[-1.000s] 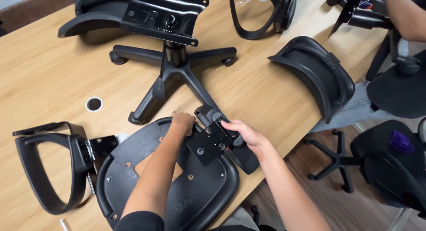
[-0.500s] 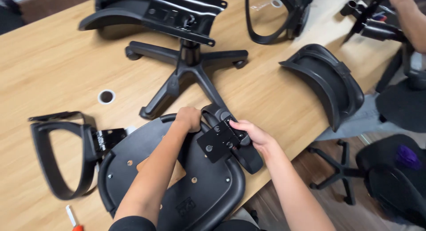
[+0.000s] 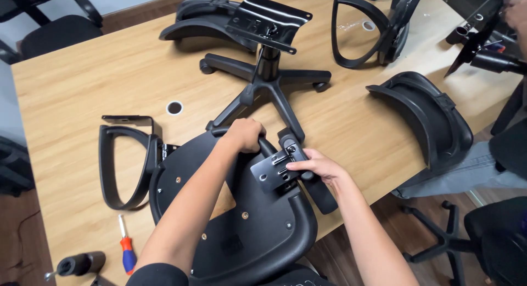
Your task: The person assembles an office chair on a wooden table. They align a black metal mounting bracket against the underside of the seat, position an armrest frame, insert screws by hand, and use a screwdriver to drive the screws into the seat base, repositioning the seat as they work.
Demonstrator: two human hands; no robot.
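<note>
The left hand (image 3: 245,135) grips the armrest (image 3: 299,170) at the seat pan's (image 3: 247,220) twelve o'clock rim, steadying it, while the right hand (image 3: 315,168) clasps its bracket plate (image 3: 273,173).

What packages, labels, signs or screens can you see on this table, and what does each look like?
What looks like a clear plastic bag: far end of the table; crumpled, see-through.
Tan patch, possibly a label: on the black seat underside, below the armrest held by the left hand and right hand; roughly four-sided, plain cardboard colour.
Screens, signs: none visible.
</note>
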